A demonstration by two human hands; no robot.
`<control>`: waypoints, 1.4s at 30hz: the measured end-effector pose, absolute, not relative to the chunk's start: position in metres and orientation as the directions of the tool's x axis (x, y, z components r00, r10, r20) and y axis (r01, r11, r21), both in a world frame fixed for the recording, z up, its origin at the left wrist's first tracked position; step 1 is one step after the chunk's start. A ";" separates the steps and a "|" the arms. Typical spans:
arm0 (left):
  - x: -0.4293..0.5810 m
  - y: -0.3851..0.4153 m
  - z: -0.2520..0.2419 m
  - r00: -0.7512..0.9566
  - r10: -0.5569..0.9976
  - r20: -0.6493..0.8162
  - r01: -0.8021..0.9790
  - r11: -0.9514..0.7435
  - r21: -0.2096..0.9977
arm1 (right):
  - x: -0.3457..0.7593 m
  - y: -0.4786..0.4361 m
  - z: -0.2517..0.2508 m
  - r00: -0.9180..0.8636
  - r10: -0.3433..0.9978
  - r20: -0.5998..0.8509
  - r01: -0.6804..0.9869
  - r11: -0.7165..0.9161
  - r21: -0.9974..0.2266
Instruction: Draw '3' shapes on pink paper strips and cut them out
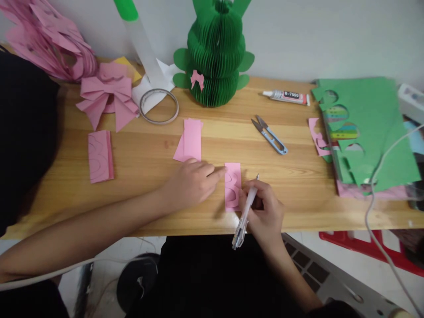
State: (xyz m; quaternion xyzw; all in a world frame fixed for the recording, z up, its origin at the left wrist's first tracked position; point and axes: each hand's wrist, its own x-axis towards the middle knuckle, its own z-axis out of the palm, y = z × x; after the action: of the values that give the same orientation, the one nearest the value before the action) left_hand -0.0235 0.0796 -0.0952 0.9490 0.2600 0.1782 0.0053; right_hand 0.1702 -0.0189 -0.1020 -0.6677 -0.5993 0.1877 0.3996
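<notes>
A narrow pink paper strip with curved, rounded outlines lies near the table's front edge. My left hand rests flat on the wood, its index finger stretched out to the strip's upper left edge and the other fingers loosely bent. In my right hand is a clear pen, tip pointing up and away from the paper. The fingertips of that hand touch the strip's right edge. Just beyond my left hand lie overlapping blank pink paper pieces. Farther left is a folded pink paper stack with a drawn curved outline.
Behind stand a green honeycomb paper figure, a tape roll and a pink paper bow. Thread snips and a glue tube lie right of centre. Green cut sheets and a white cable occupy the right side.
</notes>
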 end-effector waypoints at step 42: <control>-0.024 0.080 -0.093 0.830 0.425 0.361 0.460 -0.888 -0.011 | 0.175 -0.016 -0.104 0.003 0.975 0.224 0.767 0.142 -0.625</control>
State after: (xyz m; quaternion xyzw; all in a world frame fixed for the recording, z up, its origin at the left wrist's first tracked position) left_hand -0.0240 0.0799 -0.0931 0.9553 0.2316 0.1772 -0.0486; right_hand 0.1752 -0.0165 -0.1042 -0.6341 -0.6868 0.1644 0.3150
